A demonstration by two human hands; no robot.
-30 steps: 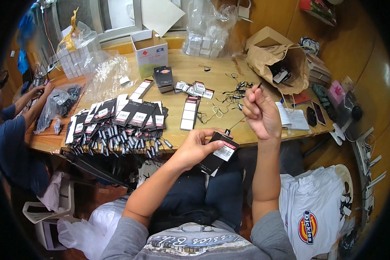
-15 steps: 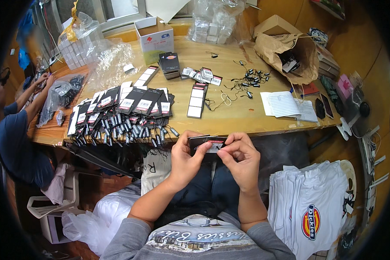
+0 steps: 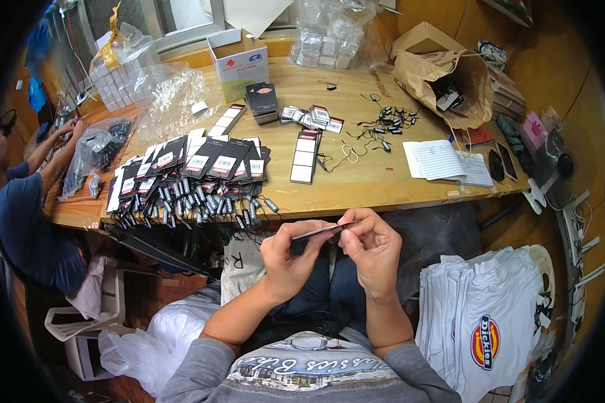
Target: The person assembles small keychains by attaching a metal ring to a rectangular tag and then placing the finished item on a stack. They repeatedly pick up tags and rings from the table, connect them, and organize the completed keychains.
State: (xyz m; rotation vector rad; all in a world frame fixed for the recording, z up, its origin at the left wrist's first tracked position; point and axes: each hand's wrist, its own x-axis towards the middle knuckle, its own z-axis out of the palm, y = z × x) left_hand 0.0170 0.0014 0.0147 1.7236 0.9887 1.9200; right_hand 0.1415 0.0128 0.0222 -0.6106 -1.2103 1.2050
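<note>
In front of the table edge, my left hand (image 3: pixel 288 263) grips a black cardboard hang tag (image 3: pixel 310 234), thumb on the near side. The tag is tilted so that mostly its thin edge shows. Thumb and fingers of my right hand (image 3: pixel 375 255) are pinched together at the tag's right end. Whether a string is also between them I cannot make out. Beyond my left hand lies a spread heap of black hang tags (image 3: pixel 223 158), their black strings with small plastic seals (image 3: pixel 202 197) hanging at the table edge.
The wooden table (image 3: pixel 356 191) bears a strip of white-panelled tags (image 3: pixel 304 156), a black tag stack (image 3: pixel 262 101), loose strings (image 3: pixel 390 121), an open notebook (image 3: pixel 437 161) and a paper bag (image 3: pixel 474 94). White shirts (image 3: pixel 457 302) are piled at right. A co-worker (image 3: pixel 33 215) sits at left.
The tag has been tipped from showing its printed face to nearly edge-on. Both hands have turned slightly with it and keep their hold.
</note>
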